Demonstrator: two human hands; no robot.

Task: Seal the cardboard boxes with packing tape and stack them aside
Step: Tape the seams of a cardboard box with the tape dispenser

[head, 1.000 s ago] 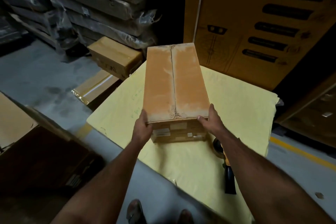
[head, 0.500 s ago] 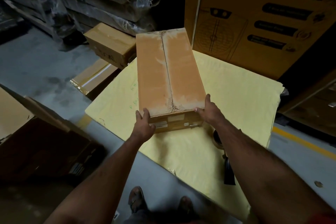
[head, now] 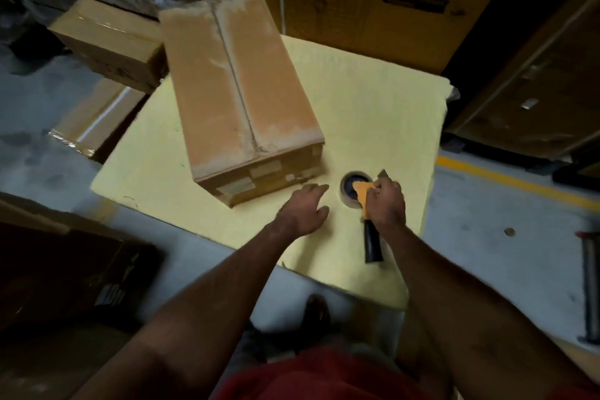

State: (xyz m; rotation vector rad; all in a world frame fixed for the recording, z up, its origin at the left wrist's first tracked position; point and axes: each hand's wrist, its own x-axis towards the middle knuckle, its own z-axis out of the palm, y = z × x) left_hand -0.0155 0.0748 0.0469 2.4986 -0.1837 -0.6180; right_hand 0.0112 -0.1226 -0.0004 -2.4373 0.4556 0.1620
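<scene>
Left side of frame first: taped cardboard boxes (head: 110,39) sit on the floor at upper left, one stacked over another, likely the finished pile. Dark open carton (head: 65,269) at lower left.

Centre-left: the long cardboard box (head: 240,88) lies flat on the yellow sheet (head: 373,101). Half a second ago we had both hands on its near corners; now both are off it and the box rests alone, near end angled toward lower centre. The centre seam (head: 235,75) along the top looks bare, so we judge it not yet sealed with fresh tape.

Centre: our left hand (head: 303,209) hovers over the sheet just below the box's near end, fingers spread and relaxed, holding nothing, not touching the box.

Right of centre: our right hand (head: 384,203) has moved to the tape dispenser (head: 365,204), fingers curled round its orange frame beside the tape roll (head: 354,188); the black handle (head: 372,245) sticks out below the hand. Dispenser appears to rest on the sheet; we can't tell if it is lifted.

Meaning: positioning done, sealing step starting. Next move likely needs the left hand steadying the box while tape runs along the seam.

Far right: large yellow printed carton (head: 389,3) at upper right, yellow floor line (head: 519,182) below it.
</scene>
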